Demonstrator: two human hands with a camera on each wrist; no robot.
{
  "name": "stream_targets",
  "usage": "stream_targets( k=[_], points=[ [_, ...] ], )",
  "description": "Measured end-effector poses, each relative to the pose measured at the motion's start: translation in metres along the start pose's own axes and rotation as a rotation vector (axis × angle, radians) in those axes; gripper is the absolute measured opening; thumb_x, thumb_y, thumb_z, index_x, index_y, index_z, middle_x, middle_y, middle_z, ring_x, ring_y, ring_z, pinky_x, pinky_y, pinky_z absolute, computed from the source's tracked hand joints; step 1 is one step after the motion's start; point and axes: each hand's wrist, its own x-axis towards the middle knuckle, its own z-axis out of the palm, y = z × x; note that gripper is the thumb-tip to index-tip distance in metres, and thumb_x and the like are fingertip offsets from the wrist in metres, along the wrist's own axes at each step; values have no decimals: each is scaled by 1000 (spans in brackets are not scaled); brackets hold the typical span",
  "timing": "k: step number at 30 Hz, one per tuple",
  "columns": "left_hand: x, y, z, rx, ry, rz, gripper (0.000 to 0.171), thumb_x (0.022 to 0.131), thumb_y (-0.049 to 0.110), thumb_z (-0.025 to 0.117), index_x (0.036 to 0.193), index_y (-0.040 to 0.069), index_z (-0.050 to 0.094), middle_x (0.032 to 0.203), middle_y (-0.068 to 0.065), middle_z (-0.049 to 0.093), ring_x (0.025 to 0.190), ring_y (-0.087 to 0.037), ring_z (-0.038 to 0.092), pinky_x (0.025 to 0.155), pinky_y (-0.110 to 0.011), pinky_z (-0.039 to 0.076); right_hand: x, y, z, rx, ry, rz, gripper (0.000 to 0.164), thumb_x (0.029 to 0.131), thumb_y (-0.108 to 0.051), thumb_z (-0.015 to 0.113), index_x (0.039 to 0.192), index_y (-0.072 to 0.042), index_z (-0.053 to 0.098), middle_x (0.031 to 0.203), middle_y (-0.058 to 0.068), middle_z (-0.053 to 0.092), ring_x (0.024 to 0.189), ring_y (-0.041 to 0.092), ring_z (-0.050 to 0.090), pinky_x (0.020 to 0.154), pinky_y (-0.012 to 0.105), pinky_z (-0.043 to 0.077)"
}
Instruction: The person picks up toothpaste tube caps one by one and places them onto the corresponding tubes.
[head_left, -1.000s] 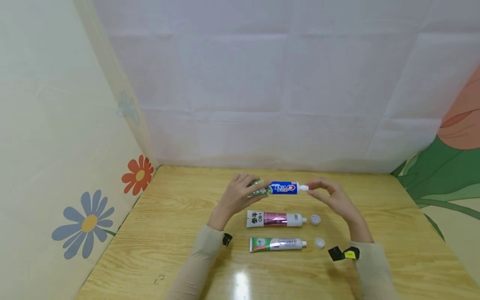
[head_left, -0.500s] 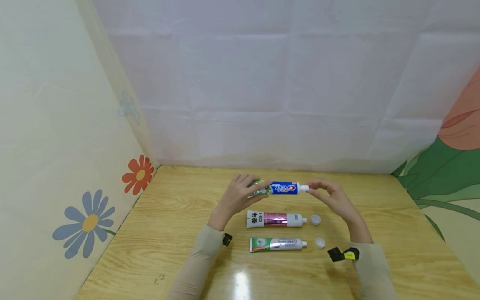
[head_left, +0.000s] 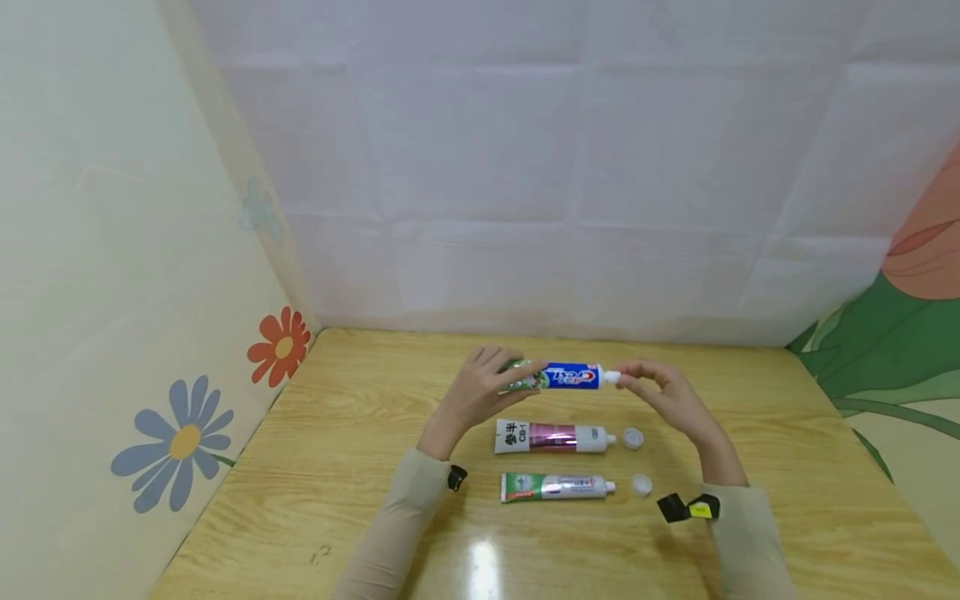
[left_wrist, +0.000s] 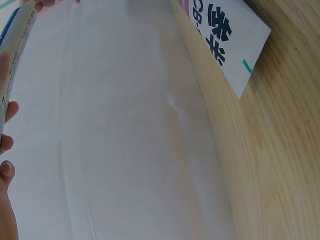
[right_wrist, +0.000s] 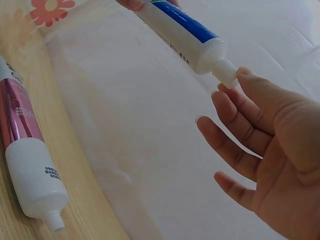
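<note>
A blue and green toothpaste tube (head_left: 572, 376) is held level above the far part of the table. My left hand (head_left: 474, 392) grips its green end, thumb on the near side and fingers on the far side. At the other end, the thumb and forefinger of my right hand (head_left: 670, 398) pinch the small white cap (right_wrist: 224, 72); the other fingers of that hand stay spread apart. Nearer me, a pink and white toothpaste tube (head_left: 553, 437) lies uncapped on the table, its bare nozzle pointing right. Below that lies a green and white toothpaste tube (head_left: 557, 487), likewise uncapped.
One round white cap (head_left: 633, 438) lies right of the pink tube's nozzle, and a second white cap (head_left: 641, 485) right of the green tube's. The wooden table (head_left: 322, 467) meets a white cloth backdrop (head_left: 480, 208) behind and a flowered panel (head_left: 90, 333) at the left.
Both hands keep their hold on the blue tube and its cap, with hardly any motion. The whole head view has shifted very slightly.
</note>
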Motion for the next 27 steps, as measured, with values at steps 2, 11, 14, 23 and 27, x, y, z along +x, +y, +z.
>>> stream_targets(
  k=[2, 11, 14, 23, 27],
  points=[
    [0, 0, 0, -1, 1, 0, 47, 81, 40, 68, 125, 26, 58, 100, -1, 61, 87, -13, 54, 76, -27, 44, -1, -8, 0, 0, 0, -2, 17, 94, -6, 51, 103, 1, 64, 92, 16, 66, 89, 8, 57, 87, 47, 41],
    [0, 2, -1, 8, 5, 10, 47, 80, 40, 69, 123, 25, 60, 101, 0, 61, 88, -13, 55, 77, -27, 44, -2, -24, 1, -27, -10, 8, 17, 95, -7, 49, 90, -2, 64, 86, 16, 64, 88, 12, 57, 87, 46, 40],
    [0, 3, -1, 11, 3, 13, 47, 80, 41, 69, 123, 26, 60, 101, 0, 61, 88, -13, 55, 77, -27, 44, -2, -24, 1, -29, -11, 1, 20, 96, -7, 47, 87, -2, 64, 85, 16, 63, 87, 17, 57, 85, 46, 40],
    [2, 3, -1, 11, 3, 19, 48, 81, 41, 68, 125, 26, 58, 101, 0, 61, 87, -13, 54, 75, -25, 43, -1, -26, 2, -44, -8, 24, 25, 97, -8, 45, 88, 7, 63, 84, 19, 63, 87, 29, 57, 85, 44, 40],
    [2, 3, -2, 8, 4, 14, 47, 81, 41, 67, 125, 26, 58, 101, 0, 61, 87, -13, 54, 76, -26, 44, -1, -27, 2, -40, -11, 37, 25, 98, -9, 44, 90, 5, 62, 85, 18, 63, 89, 24, 57, 86, 45, 40]
  ],
)
